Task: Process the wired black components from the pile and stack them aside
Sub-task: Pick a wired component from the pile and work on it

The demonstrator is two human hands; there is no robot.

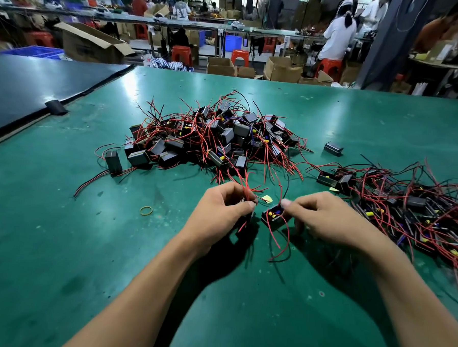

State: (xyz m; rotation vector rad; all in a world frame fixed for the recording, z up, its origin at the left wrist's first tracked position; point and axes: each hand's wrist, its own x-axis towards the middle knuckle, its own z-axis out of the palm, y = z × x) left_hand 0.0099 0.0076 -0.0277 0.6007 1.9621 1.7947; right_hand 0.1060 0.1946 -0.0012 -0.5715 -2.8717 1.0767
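Bare forearms reach forward over the green tabletop, and both hands work close together just short of the main heap. The left hand has its fingers curled, pinching a bundle of thin red wires at thumb and forefinger; something dark sits under that hand, mostly hidden. The right hand is also curled, pinching the top corner of a small black box-shaped component with yellow and blue parts showing inside, where a black lead rises; whether the pinch lands on casing or on lead I cannot tell. Beyond both hands lies the tangled pile of black wired boxes, and to the right of the right hand spreads a second loose heap of the same parts, probably the finished ones. A yellow rubber band lies to the left of the left hand. Each piece looks light, with a rigid plastic shell and limp, springy leads that snag on neighbours. The casing seems the safe place to hold, across its flat sides, since pulling by the leads would likely strain their joints and drag other boxes along. Wires are best gathered near where they leave the box. The smooth shell may slip in a fingertip pinch.
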